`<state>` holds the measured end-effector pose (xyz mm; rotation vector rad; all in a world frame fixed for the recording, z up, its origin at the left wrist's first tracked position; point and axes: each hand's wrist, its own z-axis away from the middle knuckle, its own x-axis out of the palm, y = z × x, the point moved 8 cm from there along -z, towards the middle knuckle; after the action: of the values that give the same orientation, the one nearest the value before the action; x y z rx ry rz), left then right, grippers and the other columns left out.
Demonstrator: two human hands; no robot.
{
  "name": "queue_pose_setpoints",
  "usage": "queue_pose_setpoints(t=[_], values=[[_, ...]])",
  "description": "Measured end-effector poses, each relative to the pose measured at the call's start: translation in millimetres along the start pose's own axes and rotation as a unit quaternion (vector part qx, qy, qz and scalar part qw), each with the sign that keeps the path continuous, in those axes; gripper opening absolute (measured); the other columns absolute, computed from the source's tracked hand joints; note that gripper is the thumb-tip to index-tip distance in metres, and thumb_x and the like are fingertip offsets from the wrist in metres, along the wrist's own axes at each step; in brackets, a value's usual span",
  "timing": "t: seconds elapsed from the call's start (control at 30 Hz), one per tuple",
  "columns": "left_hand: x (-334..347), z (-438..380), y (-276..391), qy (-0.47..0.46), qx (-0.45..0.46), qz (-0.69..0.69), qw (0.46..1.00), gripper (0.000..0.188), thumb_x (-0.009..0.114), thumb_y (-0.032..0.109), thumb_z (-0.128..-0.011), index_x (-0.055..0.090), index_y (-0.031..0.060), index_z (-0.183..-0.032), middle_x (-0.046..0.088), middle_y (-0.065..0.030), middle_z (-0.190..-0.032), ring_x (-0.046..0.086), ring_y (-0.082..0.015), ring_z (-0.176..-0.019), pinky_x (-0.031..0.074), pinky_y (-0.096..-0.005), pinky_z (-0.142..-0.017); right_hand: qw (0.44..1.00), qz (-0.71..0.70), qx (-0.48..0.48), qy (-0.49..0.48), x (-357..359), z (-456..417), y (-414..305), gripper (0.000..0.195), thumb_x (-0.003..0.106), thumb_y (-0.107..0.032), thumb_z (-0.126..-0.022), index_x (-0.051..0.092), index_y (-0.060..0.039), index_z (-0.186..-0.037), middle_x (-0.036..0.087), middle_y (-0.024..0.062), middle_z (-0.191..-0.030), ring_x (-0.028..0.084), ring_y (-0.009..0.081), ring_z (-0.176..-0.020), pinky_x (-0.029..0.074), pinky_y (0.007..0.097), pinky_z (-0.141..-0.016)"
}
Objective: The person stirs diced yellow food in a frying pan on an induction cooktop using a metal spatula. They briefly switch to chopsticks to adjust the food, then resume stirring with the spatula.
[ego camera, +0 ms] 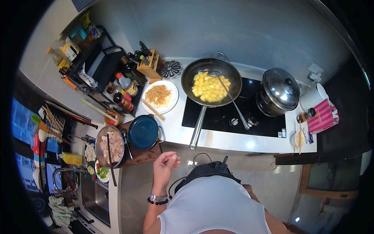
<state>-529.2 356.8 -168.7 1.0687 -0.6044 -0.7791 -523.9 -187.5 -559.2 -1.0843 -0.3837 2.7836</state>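
My left hand [167, 163] is raised in front of the counter with its fingers loosely curled, and nothing shows in it. A wristwatch and a dark bead bracelet are on that wrist. Of my right hand [247, 188] only a small part appears beside my waist, mostly hidden by my body. Yellow diced pieces [211, 87] lie in a wok [233, 95] on the black cooktop [263, 128]; a long-handled metal ladle [233, 102] rests in it. Nearest my left hand are a blue round pot [143, 132] and a metal bowl of raw meat [112, 146], with dark chopsticks across it.
A lidded steel pot [279, 90] stands right of the wok. To the left are a plate of shredded vegetables [158, 95], a knife block [151, 65], a bottle rack [102, 67] and the sink [96, 201]. A pink striped bag [323, 117] stands at the right end. The wok's handle [198, 127] overhangs the counter edge.
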Motion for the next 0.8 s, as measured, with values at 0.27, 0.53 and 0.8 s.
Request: queue_pose_setpoints(t=[0.27, 0.53, 0.8], values=[[15.2, 3.8, 6.3, 0.009, 0.003, -0.017, 1.0, 0.021, 0.068, 0.014, -0.103, 0.069, -0.0011, -0.118, 0.076, -0.0121, -0.1, 0.073, -0.0162, -0.085, 0.061, -0.0295, -0.078, 0.999, -0.028, 0.001, 0.028, -36.3, 15.3, -16.4, 0.029, 0.061, -0.033, -0.092, 0.08, -0.0236, -0.112, 0.078, 0.004, -0.114, 0.074, 0.027, -0.105, 0.06, 0.0417, -0.087], [16.7, 10.5, 8.7, 0.026, 0.011, -0.006, 1.0, 0.019, 0.067, 0.01, -0.104, 0.069, -0.0017, -0.118, 0.076, -0.0118, -0.1, 0.073, -0.0159, -0.084, 0.061, -0.0285, -0.076, 0.925, -0.301, 0.056, 0.227, -149.3, 36.4, -60.5, 0.021, 0.067, -0.02, -0.099, 0.079, -0.0045, -0.094, 0.07, 0.0093, -0.061, 0.071, 0.025, -0.056, 0.057, 0.037, -0.062], [22.1, 9.6, 9.0, 0.025, 0.012, -0.004, 1.0, 0.02, 0.068, 0.012, -0.103, 0.069, -0.0017, -0.118, 0.076, -0.0123, -0.1, 0.073, -0.016, -0.084, 0.062, -0.0286, -0.077, 0.81, -0.188, -0.199, 0.518, -407.6, 124.2, -292.5, 0.026, 0.072, -0.014, -0.097, 0.07, -0.0049, -0.121, 0.069, 0.0167, -0.106, 0.069, 0.0357, -0.087, 0.056, 0.0437, -0.075]])
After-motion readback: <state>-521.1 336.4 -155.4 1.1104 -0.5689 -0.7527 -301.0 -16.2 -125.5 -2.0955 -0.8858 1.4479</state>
